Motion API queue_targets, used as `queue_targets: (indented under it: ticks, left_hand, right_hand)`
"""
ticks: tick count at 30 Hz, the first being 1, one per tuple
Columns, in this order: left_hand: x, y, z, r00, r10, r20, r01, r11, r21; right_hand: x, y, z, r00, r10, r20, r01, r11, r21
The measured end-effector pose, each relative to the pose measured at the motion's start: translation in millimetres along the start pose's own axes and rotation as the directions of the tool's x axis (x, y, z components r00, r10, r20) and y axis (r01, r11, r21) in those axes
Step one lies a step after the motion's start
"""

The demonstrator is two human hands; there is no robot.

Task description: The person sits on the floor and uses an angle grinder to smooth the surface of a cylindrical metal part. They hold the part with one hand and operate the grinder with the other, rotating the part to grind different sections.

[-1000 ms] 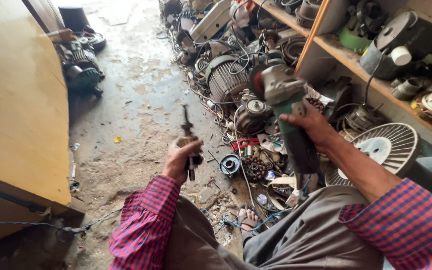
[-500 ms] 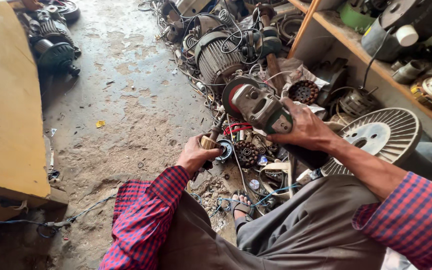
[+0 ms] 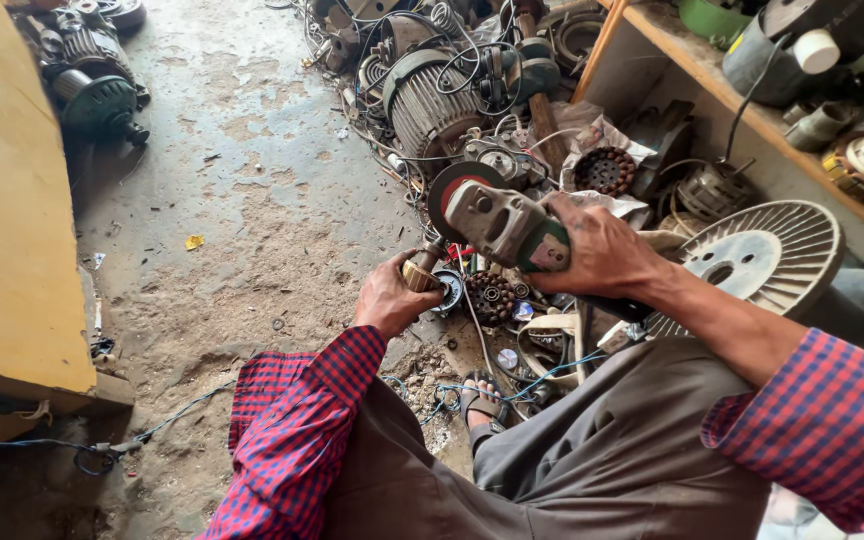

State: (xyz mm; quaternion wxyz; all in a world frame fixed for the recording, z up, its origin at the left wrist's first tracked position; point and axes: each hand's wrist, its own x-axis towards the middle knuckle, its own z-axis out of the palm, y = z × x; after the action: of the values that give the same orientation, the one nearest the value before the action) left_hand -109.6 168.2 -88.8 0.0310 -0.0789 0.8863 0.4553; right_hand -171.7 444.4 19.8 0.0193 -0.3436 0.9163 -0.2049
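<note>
Where motor parts point(image 3: 432, 100) litter dusty concrete floor point(image 3: 242, 220), right hand point(image 3: 602, 250) grips grinder point(image 3: 502, 225).

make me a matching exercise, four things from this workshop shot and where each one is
Things:
1. angle grinder
2. brass-tipped tool
3. ribbed round fan cover
4. green motor

Places:
A. on the floor at upper left, beside the yellow cabinet
B. in the grip of the left hand
C. leaning below the wooden shelf at right
D. in the grip of the right hand

Pairs: 1-D, 2-B, 3-C, 4-A
</note>
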Motion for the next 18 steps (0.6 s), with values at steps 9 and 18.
queue_targets:
  ticks: [9,18]
  left_hand:
    - [3,-8,5,0.995,0.035,-0.092,-0.024,0.992,0.122]
    - [3,-8,8,0.992,0.072,-0.105,-0.057,0.989,0.139]
  right_hand:
    - [3,-13,-3,0.994,0.092,0.055,-0.086,0.992,-0.096]
    - [3,-13,1,0.995,0.079,0.067,-0.072,0.991,-0.11]
